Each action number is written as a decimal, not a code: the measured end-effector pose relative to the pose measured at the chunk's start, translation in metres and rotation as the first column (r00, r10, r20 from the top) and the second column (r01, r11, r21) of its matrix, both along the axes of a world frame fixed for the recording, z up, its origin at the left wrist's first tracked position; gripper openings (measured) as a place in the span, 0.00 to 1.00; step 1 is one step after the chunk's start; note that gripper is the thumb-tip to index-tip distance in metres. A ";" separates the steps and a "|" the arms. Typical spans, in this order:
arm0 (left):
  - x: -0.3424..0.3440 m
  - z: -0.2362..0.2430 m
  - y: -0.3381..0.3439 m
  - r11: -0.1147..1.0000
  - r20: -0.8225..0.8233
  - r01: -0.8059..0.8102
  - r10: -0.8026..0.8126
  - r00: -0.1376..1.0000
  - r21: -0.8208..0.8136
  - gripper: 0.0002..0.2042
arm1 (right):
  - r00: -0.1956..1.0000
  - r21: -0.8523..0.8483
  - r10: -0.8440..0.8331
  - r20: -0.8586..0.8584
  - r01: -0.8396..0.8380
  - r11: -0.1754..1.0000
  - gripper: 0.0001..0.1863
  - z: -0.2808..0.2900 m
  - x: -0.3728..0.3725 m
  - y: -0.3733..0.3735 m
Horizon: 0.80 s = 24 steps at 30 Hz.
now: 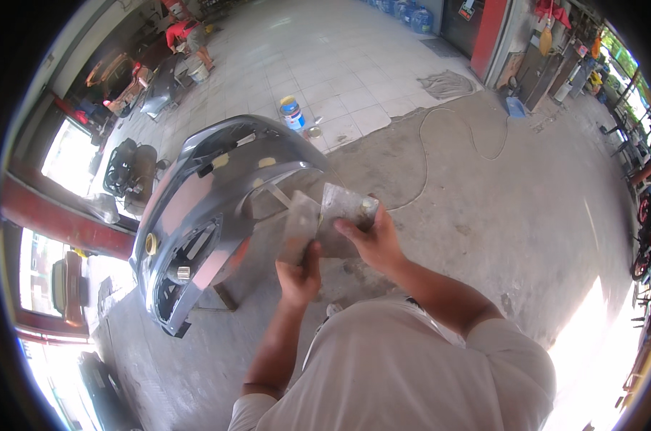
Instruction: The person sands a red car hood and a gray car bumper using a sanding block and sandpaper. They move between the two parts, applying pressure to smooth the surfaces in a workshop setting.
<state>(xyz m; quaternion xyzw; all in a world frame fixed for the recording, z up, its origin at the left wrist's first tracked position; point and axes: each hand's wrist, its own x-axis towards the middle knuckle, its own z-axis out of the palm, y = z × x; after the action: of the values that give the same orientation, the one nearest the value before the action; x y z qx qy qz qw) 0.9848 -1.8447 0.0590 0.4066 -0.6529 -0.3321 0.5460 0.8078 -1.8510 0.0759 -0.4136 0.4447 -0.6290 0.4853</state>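
Note:
In front of my body my left hand grips an upright grey, stained flat plate. My right hand holds a second, wider grey plate with a small pale smear at its right end; the two plates are very close at their inner edges. Beyond them and to the left, a dark grey car bumper with pink and pale yellow patches rests on a stand. A round yellowish can or lid sits on the bumper's left part.
A blue-and-white can and a small tin stand beyond the bumper. A person in red bends at the back left. A red post is at left, a hose lies on the concrete, and clutter lines the right wall.

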 end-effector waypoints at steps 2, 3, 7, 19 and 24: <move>-0.006 -0.006 0.001 0.986 -0.151 -0.156 0.146 0.978 -0.060 0.14 | 0.947 0.084 -0.032 0.318 0.006 0.996 0.22 0.003 0.017 0.003; -0.019 -0.007 0.002 0.967 -0.270 -0.245 0.217 0.938 -0.074 0.16 | 0.880 0.148 -0.058 0.471 -0.014 0.989 0.22 0.006 0.026 0.006; -0.039 -0.022 0.006 0.914 -0.403 -0.391 0.319 0.858 -0.109 0.21 | 0.794 0.253 -0.089 0.601 -0.083 0.964 0.22 0.024 0.026 0.013; -0.006 0.010 0.015 0.999 0.017 -0.015 0.015 1.000 0.030 0.11 | 0.985 0.008 0.132 -0.111 -0.132 0.991 0.23 0.017 -0.007 0.008; 0.023 0.042 0.002 0.977 0.211 0.164 -0.190 0.959 0.135 0.09 | 0.931 0.003 0.217 -0.293 -0.226 0.974 0.20 0.015 -0.004 0.006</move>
<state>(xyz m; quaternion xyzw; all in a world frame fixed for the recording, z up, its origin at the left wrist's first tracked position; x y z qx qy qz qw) 1.0083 -1.8432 0.1009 0.4119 -0.7234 -0.3695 0.4130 0.8041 -1.8448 0.0905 -0.5567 0.4520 -0.5092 0.4759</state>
